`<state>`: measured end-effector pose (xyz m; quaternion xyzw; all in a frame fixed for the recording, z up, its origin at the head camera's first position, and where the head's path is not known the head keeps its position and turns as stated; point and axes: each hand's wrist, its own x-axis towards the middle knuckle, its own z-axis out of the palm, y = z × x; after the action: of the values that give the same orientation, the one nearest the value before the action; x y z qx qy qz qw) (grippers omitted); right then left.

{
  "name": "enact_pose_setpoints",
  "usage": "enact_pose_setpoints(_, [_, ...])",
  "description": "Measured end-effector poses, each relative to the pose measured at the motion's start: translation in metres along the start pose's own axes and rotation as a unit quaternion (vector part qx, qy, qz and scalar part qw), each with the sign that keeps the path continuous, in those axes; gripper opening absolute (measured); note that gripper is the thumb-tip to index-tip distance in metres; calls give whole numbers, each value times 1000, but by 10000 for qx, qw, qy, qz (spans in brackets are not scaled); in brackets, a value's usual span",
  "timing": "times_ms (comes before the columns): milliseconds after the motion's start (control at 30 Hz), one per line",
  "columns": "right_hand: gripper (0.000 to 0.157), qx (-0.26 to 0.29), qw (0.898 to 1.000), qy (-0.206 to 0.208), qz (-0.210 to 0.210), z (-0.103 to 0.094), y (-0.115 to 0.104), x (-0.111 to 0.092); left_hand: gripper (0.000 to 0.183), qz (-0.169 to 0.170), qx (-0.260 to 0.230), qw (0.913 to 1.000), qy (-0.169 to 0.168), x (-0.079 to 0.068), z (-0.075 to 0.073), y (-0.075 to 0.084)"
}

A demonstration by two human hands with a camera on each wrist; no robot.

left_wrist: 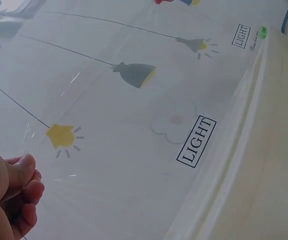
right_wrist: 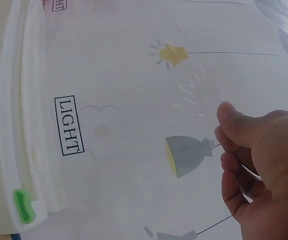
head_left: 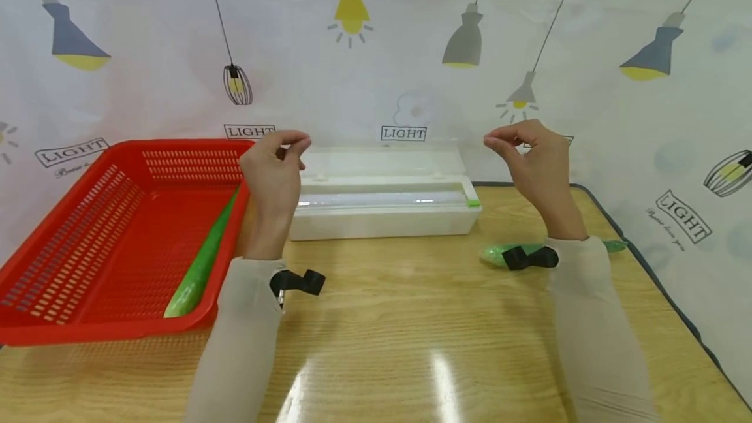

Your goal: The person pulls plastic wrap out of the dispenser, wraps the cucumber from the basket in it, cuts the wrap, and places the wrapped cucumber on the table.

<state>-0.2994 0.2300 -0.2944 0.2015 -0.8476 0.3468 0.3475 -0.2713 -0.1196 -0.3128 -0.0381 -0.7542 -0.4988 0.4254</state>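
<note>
Clear film pinched by left hand at wearer's eleven o'clock and right hand at one; white box at twelve, red basket at ten.

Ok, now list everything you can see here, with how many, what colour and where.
Plastic basket: 1, red, left side of the table
Long vegetable: 1, green, in the basket along its right wall
Second long vegetable: 1, green, on the table at right, partly hidden
Film dispenser: 1, white, lid open, at the back of the table
Slider: 1, green, dispenser's right end
Film: 1 sheet, clear, between the hands
Table: 1, wood-brown, underneath
Lamp-print backdrop: 1, white, behind
Wrist mounts: 2, black, at the wrists
Sleeves: 2, beige, forearms
Left hand, right hand: 2, bare, pinching the film
</note>
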Motion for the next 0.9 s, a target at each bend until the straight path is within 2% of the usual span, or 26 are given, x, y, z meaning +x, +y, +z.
enact_pose_setpoints(167, [16, -30, 10000, -7, 6, -4, -5, 5, 10, -99, -107, 9999, -4, 7, 0, 4])
enact_pose_setpoints(433, [13, -47, 9997, 152, -211, -12, -17, 12, 12, 153, -52, 9999, -16, 16, -4, 12])
enact_pose_setpoints(700, [17, -36, 9995, 245, -187, -18, -22, 23, 13, -41, -55, 10000, -48, 25, -6, 21])
enact_pose_setpoints(900, [16, 60, 9990, 358, -253, -25, -27, 27, 12, 15, -137, 9999, -26, 31, -8, 32])
